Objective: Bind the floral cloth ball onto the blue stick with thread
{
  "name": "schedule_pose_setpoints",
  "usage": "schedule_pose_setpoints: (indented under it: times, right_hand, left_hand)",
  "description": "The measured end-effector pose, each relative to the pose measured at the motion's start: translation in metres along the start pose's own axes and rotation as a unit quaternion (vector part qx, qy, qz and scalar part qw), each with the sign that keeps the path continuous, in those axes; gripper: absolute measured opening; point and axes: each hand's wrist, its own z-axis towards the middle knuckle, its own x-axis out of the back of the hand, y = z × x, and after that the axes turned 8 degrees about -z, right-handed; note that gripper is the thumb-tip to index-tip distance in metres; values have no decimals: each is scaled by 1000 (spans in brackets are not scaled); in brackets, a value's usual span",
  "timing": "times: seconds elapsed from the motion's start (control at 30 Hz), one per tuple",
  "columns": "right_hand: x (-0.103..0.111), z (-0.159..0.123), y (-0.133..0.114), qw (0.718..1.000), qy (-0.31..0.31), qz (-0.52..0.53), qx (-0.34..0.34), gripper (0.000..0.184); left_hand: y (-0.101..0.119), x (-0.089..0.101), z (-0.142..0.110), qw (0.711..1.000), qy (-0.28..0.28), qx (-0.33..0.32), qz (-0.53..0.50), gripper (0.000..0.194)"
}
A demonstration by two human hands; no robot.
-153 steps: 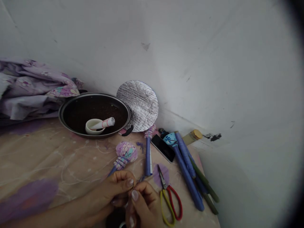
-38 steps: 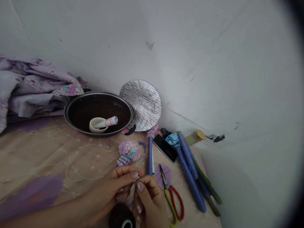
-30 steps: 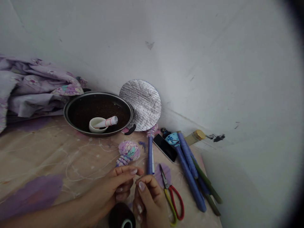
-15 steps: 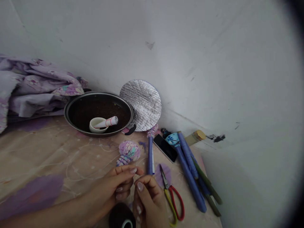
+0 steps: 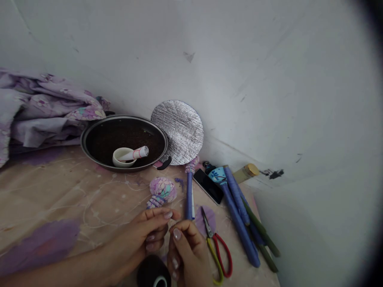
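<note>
My left hand point(image 5: 143, 233) and my right hand point(image 5: 187, 253) meet low in the middle, fingertips pinched together on something too small to make out. A dark spool of thread point(image 5: 153, 273) sits just below them. A stick with a purple flowered fabric ball point(image 5: 163, 190) lies right behind my left fingers. Red and yellow scissors point(image 5: 217, 249) lie to the right of my right hand, on a purple fabric circle point(image 5: 206, 217).
A black pan point(image 5: 124, 141) holding a white cup and a paper roll stands at the back. A round foil fan point(image 5: 177, 133) on a blue stick leans on the wall. A phone point(image 5: 208, 186), blue rolled sticks point(image 5: 237, 211), a yellow-capped bottle point(image 5: 245, 172) and purple cloth point(image 5: 44, 109) lie around.
Since five seconds ago the view has shifted slightly and the dark spool has come into sight below my hands. Over the last second my pinched fingers have barely moved.
</note>
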Motion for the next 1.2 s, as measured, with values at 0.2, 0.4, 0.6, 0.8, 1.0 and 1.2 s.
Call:
schedule_pose_setpoints:
  times: [0.2, 0.4, 0.6, 0.8, 1.0, 1.2]
  right_hand:
    - [0, -3, 0, 1000, -4, 2, 3, 68]
    - [0, -1, 6, 1000, 3, 15, 0, 69]
    - [-1, 0, 6, 1000, 5, 13, 0, 71]
    - [-2, -1, 4, 1000, 7, 16, -4, 71]
    - [-1, -2, 5, 1000, 6, 1, 8, 71]
    - [-4, -4, 5, 999, 20, 20, 16, 67]
  left_hand:
    - [-2, 2, 2, 1000, 11, -6, -3, 45]
    - [13, -15, -6, 999, -5, 26, 20, 67]
    - [19, -23, -11, 999, 9, 28, 21, 68]
    - [18, -21, -12, 999, 16, 25, 22, 63]
    - [14, -18, -11, 999, 33, 11, 24, 61]
    - [12, -17, -6, 1000, 24, 15, 13, 71]
